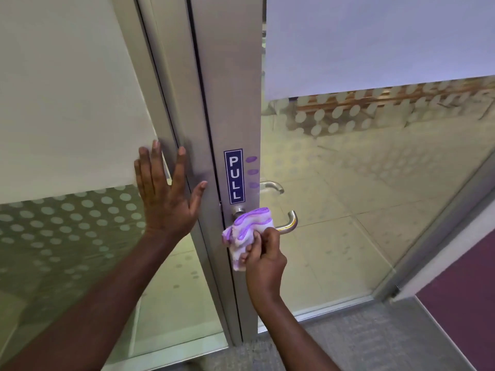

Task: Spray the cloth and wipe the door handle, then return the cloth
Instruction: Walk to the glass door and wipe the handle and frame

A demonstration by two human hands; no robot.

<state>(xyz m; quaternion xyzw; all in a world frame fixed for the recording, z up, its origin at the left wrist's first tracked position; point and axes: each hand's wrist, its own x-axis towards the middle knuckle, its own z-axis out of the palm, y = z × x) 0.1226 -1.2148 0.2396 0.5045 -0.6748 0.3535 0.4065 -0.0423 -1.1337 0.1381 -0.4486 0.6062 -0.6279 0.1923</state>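
Observation:
A silver lever door handle sticks out from the metal door stile. A white cloth with purple stripes is wrapped over the handle's inner part, next to its round base. My right hand grips the cloth from below and presses it on the handle. Only the curved outer end of the handle shows. My left hand lies flat with fingers spread on the door frame and glass, left of the handle. No spray bottle is in view.
A blue PULL sticker sits above the handle. A second lever handle shows through the glass door on the far side. Frosted dotted glass panel at left. Grey carpet below, purple wall at right.

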